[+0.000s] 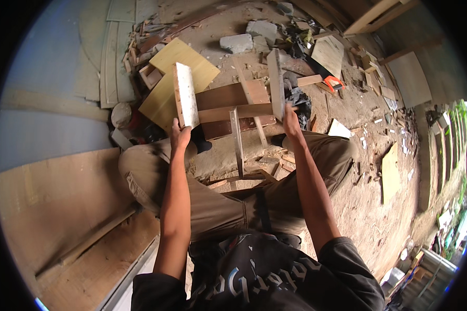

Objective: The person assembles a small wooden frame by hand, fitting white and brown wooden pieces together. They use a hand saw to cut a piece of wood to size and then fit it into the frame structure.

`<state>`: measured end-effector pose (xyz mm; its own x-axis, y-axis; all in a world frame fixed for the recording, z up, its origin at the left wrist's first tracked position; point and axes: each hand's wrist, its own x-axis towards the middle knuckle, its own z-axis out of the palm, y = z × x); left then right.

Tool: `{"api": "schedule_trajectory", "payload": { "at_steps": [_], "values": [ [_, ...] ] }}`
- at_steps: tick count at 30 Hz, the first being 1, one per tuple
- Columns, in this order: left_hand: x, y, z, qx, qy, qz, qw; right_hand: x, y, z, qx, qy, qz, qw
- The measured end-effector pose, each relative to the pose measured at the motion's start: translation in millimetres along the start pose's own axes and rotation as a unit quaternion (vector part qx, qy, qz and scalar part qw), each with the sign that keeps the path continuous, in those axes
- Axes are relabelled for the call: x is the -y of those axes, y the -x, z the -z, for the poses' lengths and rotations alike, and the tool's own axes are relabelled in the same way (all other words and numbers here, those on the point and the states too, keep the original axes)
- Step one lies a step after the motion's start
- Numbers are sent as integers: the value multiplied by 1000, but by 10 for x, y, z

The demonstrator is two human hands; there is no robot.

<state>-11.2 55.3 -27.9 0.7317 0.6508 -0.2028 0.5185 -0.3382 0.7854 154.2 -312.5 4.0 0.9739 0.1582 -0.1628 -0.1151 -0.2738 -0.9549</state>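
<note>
In front of me I hold up a wooden frame made of two side boards joined by a brown crosspiece (233, 112). My left hand (180, 137) is closed on the near end of the white-faced left side board (187, 96). At the other side, my right hand (291, 123) grips the lower end of the greyish right side board (276, 85); some of its fingers are hidden behind the board. A narrow wooden strip (236, 140) runs from the crosspiece toward me. Behind the frame lie reddish-brown boards (225, 96) and a thin light stick (250, 98).
Yellowish plywood sheets (194, 59) lie at the far left beside a bucket (121, 115). A handsaw with an orange handle (333, 83) rests at the far right. Concrete blocks (236, 44) sit at the back. Wood offcuts (390, 171) litter the dirt floor; a wooden panel (62, 197) stands on my left.
</note>
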Motion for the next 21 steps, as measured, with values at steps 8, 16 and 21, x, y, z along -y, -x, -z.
{"api": "schedule_trajectory", "payload": {
  "at_steps": [8, 16, 21],
  "values": [
    [-283, 78, -268, 36, -33, 19, 999, -2439, -51, 356, 169, 526, 42, 833],
    [-61, 150, 86, 9, -104, -9, 995, -1473, 113, -841, 212, 125, -69, 967],
    [-102, 96, 62, 32, -93, 12, 995, -1338, 79, -901, 160, 134, -101, 973]
  ]
}}
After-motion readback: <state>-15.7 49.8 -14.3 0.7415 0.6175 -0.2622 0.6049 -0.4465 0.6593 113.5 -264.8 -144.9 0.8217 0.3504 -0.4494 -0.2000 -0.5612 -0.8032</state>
